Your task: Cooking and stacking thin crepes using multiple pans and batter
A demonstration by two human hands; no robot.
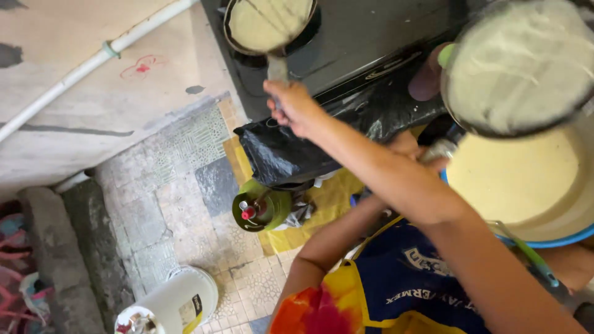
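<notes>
My right hand [292, 108] reaches across and grips the handle of a small round pan [269, 25] coated with pale batter, which sits on a black stove [371, 37]. My left hand [411, 147] is closed on the handle of a larger pan [520, 62], also covered in pale batter. That pan is held tilted over a big bowl of yellow batter [513, 179] with a blue rim [557, 241]. My arms cross above my blue apron.
A black plastic sheet [291, 148] hangs below the stove. A green gas cylinder [263, 207] stands on the patterned tile floor, with a white container [179, 300] nearer me. A white pipe [93, 59] runs along the wall. A green-handled utensil [532, 260] lies by the bowl.
</notes>
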